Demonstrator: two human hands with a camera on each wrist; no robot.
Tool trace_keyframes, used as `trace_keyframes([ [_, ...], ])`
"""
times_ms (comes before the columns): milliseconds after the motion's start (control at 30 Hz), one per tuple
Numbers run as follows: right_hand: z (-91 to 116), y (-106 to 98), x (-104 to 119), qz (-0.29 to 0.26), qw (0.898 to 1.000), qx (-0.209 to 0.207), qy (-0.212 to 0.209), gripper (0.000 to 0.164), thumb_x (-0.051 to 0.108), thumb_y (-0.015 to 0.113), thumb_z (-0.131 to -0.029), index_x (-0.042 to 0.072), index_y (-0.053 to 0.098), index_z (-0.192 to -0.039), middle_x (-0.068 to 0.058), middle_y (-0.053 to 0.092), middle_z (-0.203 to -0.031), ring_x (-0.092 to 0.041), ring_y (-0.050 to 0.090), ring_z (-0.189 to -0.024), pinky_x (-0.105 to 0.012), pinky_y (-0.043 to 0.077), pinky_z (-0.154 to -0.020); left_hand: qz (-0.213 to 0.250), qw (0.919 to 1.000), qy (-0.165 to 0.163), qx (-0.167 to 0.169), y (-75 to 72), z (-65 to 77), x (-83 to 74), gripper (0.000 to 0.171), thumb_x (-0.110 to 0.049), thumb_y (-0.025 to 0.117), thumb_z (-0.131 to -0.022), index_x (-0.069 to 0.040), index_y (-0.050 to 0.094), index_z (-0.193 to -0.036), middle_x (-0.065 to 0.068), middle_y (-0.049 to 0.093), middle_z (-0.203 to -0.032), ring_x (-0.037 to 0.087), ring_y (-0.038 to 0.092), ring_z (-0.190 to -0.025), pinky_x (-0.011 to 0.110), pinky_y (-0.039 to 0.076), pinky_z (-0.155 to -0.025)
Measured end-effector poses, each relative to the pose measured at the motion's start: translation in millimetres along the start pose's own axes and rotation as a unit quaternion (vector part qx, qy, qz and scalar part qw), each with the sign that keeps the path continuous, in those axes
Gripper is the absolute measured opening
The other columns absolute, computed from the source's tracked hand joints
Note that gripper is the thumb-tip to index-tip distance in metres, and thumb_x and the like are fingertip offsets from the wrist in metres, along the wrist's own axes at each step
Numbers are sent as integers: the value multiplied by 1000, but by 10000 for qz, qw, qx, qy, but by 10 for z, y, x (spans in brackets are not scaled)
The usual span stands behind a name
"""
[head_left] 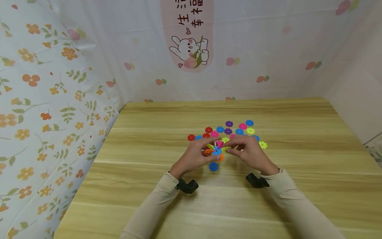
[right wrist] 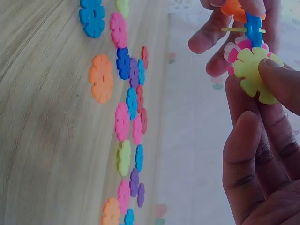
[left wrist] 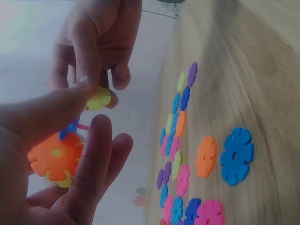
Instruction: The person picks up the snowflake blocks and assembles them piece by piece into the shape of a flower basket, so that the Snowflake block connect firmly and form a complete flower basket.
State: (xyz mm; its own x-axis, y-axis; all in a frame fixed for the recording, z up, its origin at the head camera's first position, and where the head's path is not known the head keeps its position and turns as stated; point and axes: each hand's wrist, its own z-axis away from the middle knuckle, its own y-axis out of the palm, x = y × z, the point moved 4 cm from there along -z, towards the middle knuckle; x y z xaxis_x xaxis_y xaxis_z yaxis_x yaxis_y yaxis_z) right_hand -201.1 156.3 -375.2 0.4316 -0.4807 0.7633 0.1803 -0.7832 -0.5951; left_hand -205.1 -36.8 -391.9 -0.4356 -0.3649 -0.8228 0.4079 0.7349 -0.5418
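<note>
Nearest: two beige sleeves [head_left: 153, 207], black wrist pc [head_left: 187, 186] at each cuff. Blue disc [head_left: 213, 166] flat on the table just in front of the hands, loose orange disc [left wrist: 206, 157] next to it. L hand [head_left: 194, 154] above table, thumb & fingers gripping a disc cluster [head_left: 217, 151] (blue, orange, pink, yellow pcs, notched rims). Pcs stick out several ways, so can't tell one long axis; blue pc faces the person, an orange pc faces the L wrist cam. R hand [head_left: 252, 152] close by, thumb & fingers pinching a yellow disc [right wrist: 253, 70], flat face to R wrist cam; it's round, overlaps the cluster's pink pc in that view, can't tell if touching.

Beyond: loose discs [head_left: 229, 123], red/pink/purple/blue/yellow, flat in a rough band; hands block part of it in head view. Wood-grain table [head_left: 143, 142] under all that. L side: flowered cloth [head_left: 44, 99]. Far end: white cloth [head_left: 253, 43] w/ rabbit-&-tulip pic [head_left: 191, 48], brown Chinese chars above; 生 & 幸 legible, upper ones cut by frame edge.
</note>
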Motion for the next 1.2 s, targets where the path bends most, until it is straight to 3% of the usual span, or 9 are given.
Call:
trace_keyframes([
  [233,26,-11,63,223,9993,-33,-288,17,1,79,-81,12,80,-94,1,75,-90,-8,63,-75,-26,55,-62,98,9999,46,17,10,8,-22,63,-26,77,-88,-21,52,-145,9,60,-138,17,67,-104,24,56,-84],
  [400,34,14,152,703,9940,-20,-843,21,0,81,-78,11,79,-96,3,74,-85,-6,61,-71,-24,54,-61,-115,9997,170,95,16,21,-38,64,-28,77,-88,-15,51,-145,9,61,-137,18,66,-107,27,55,-88],
  [600,51,14,210,853,9872,-390,-1294,24,-5,84,-72,6,77,-91,0,74,-82,-5,63,-67,-23,55,-60,-241,9994,221,130,18,33,-48,65,-24,78,-85,-13,53,-144,7,59,-140,19,67,-110,30,55,-90],
  [900,16,-60,247,431,9894,-117,-1385,22,-8,83,-71,7,76,-87,1,73,-75,-2,63,-63,-23,54,-57,-198,9994,268,126,79,-37,-109,60,-19,79,-84,-6,57,-139,10,63,-135,20,69,-100,22,55,-80],
  [1067,2,-34,252,486,9877,-117,-1483,22,-5,84,-71,6,76,-88,1,73,-78,-3,63,-65,-22,54,-58,-166,9995,214,178,60,-16,-75,58,-22,79,-85,-9,58,-137,5,64,-131,17,66,-105,26,55,-84],
  [1200,-1,-21,260,455,9901,-113,-1321,21,-2,85,-72,9,76,-88,3,73,-79,-4,65,-68,-23,55,-59,45,9996,138,256,32,10,-30,57,-20,80,-85,-11,57,-136,2,60,-136,21,61,-117,36,52,-96],
])
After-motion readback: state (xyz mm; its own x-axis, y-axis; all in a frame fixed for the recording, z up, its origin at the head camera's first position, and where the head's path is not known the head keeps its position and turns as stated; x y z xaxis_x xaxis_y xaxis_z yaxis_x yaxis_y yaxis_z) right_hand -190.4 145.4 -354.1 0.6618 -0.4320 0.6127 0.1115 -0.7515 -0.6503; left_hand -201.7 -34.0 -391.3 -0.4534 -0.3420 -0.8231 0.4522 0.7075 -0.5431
